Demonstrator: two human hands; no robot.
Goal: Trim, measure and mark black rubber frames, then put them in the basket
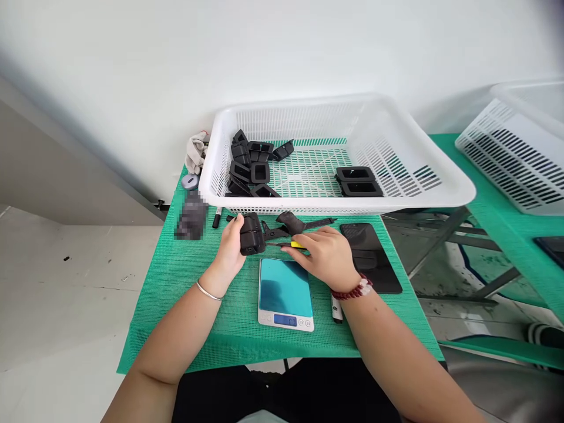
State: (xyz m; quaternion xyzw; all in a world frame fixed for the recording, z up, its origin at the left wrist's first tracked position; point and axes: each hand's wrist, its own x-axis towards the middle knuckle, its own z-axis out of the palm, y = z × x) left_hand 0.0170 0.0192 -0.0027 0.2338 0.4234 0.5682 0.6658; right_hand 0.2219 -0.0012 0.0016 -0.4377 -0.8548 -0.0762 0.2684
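Work looks partway done: left hand point(230, 242) grips a black part point(252, 235) over the counter point(167, 299), right hand point(330, 255) pinches a yellow tool point(298, 244) beside it; other parts point(259, 171) lie in the basket point(335, 202), finished or waiting, I can't tell

- You wear a thin, rounded, silver-coloured metal bangle point(208, 292) on your left wrist.
- Your right wrist carries a dark red bracelet point(346, 294) of small, bead-like pieces, with a pale, whitish cluster point(365, 286) at one side.
- Your hands and forearms are bare.
- Black clothing point(215, 396) covers your lap.
- A pale grey-green garment point(263, 416) shows at your front.
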